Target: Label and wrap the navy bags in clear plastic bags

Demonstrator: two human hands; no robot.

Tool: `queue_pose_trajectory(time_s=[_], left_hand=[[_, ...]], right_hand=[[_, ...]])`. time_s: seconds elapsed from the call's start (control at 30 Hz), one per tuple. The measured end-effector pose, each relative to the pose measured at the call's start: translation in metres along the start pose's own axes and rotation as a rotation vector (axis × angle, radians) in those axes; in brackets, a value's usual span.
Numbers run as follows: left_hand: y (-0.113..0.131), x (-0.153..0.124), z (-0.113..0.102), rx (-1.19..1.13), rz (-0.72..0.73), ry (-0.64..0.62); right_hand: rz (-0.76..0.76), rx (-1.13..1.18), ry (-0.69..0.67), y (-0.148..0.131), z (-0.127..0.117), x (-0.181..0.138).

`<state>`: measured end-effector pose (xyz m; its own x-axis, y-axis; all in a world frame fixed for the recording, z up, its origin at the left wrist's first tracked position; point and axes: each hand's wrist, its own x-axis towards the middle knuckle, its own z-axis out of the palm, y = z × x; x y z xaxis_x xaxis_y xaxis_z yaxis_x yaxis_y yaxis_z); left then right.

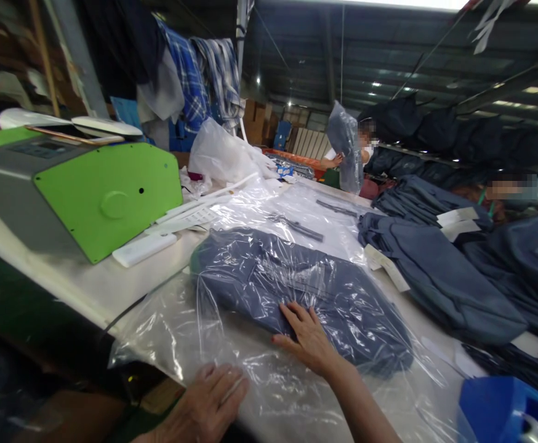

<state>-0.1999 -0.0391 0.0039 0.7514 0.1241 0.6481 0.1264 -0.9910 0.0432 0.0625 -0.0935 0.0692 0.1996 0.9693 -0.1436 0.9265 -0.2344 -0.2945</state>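
A dark blue-grey fabric bag [343, 289] lies inside a clear plastic bag [232, 351] on the table in front of me. My right hand [308, 338] rests on the near side of the wrapped bag, palm down, with its fingers spread over the plastic. Closer to the table's front edge, my left hand [213, 397] lies on the loose part of the plastic, its fingers side by side and slightly bent. The thumb of the left hand is hidden.
A green and grey machine [112, 197] stands on the left, with a white bar-shaped object [144, 249] before it. More dark fabric bags [439, 271] with paper tags are piled on the right. A blue container [504, 406] sits at the lower right. Across the table, a person [365, 144] holds a wrapped bag.
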Motion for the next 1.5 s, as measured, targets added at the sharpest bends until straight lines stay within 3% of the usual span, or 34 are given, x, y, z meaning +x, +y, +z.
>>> queue_pose_trajectory(time_s=[0.1, 0.33, 0.47, 0.63, 0.7, 0.87, 1.07, 1.2, 1.37, 1.5], left_hand=[[0.002, 0.009, 0.007, 0.048, 0.000, -0.001], [-0.011, 0.008, 0.041, 0.216, -0.034, -0.263], [-0.020, 0.040, 0.044, 0.218, 0.067, -0.386], [-0.041, 0.081, 0.019, 0.194, 0.027, -0.319], [-0.042, 0.078, 0.015, 0.169, 0.052, -0.267], [-0.031, 0.055, 0.016, 0.062, 0.054, 0.002], [-0.035, 0.092, 0.013, 0.078, -0.114, 0.064], [-0.032, 0.100, 0.019, 0.207, -0.020, 0.055], [-0.029, 0.077, 0.029, 0.132, 0.243, -0.090], [-0.029, 0.066, 0.021, 0.007, 0.215, -0.378]], right_hand=[[0.008, -0.013, -0.089, -0.003, -0.006, -0.003], [0.032, -0.029, -0.118, -0.005, -0.003, -0.003], [0.029, -0.018, -0.123, -0.003, -0.007, -0.002], [0.009, 0.004, -0.151, -0.007, -0.019, -0.002], [0.012, -0.006, -0.145, -0.011, -0.017, -0.003], [0.051, -0.035, -0.098, -0.018, -0.007, -0.007], [0.047, 0.191, -0.202, -0.011, -0.022, -0.009], [0.008, 0.117, -0.163, -0.005, -0.005, -0.010], [-0.058, 0.007, -0.024, 0.004, 0.033, -0.011], [-0.094, -0.020, 0.038, 0.009, 0.042, -0.012]])
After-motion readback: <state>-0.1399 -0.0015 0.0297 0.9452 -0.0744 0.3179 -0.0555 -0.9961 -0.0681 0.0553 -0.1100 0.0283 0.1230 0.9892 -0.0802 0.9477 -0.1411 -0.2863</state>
